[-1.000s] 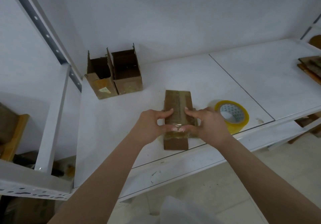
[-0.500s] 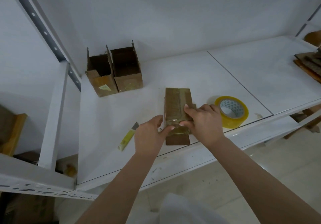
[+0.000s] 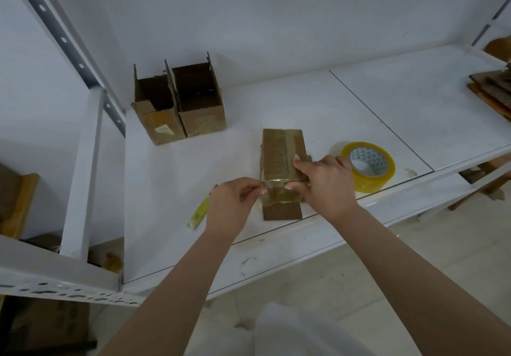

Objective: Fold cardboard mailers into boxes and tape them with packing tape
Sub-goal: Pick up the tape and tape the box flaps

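Head view, left to right: two open-topped cardboard boxes [image 3: 179, 106] upright, touching, at the shelf [image 3: 304, 101] rear; one yellow utility knife [image 3: 197, 214]; one closed taped box [image 3: 282, 173] near the front edge, long axis running front to back; one tape roll [image 3: 367, 165] lying flat, core pattern illegible. Left hand [image 3: 232, 206] pinches the clear tape at the box's near-left corner; right hand [image 3: 325, 184] curls around its right side, fingers pressing the top. No readable writing
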`<state>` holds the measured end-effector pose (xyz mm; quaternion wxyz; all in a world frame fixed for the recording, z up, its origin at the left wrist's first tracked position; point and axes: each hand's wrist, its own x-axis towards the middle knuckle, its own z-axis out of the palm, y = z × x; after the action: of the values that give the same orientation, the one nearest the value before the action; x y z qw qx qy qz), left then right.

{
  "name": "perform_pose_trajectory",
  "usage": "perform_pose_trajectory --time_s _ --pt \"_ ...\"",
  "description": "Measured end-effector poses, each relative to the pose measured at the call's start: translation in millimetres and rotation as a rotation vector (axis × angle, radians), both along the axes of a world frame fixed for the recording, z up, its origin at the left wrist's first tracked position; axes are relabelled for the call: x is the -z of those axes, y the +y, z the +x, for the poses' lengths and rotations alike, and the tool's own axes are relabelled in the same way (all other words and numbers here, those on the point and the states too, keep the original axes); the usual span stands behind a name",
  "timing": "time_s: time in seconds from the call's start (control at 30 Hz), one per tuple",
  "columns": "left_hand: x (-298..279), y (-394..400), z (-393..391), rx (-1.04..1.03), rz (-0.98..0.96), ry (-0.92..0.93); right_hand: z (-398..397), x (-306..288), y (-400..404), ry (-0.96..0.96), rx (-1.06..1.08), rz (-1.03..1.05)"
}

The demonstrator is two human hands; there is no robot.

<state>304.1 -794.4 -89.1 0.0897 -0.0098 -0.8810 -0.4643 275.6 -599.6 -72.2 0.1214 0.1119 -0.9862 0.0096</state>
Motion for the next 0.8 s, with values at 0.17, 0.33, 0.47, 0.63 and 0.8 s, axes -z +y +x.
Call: perform_pose_trajectory --time_s 0.17,0.33,0.47,0.63,0.8 --pt "0.1 7.4 -12.8 -0.052 -0.156 0.01 -2.4 -0.2 3.9 0.001 -0.02 -0.045" --pt "5.0 9.7 -19.9 0.076 -0.224 -0.029 -2.3 1.5 3.8 0.047 -0.053 -0.077" --pt "8.4 12.1 -25.1 0.122 -0.247 -0.027 -4.2 3.9 5.5 0.085 -0.082 -0.129" --pt "-2.4 16.2 -23.7 0.125 -0.204 0.103 -0.3 10.8 7.6 0.253 -0.115 -0.153" --pt "-11.5 27.4 -33.1 0.312 -0.49 0.051 7.0 17.9 15.8 0.148 -0.116 -0.321"
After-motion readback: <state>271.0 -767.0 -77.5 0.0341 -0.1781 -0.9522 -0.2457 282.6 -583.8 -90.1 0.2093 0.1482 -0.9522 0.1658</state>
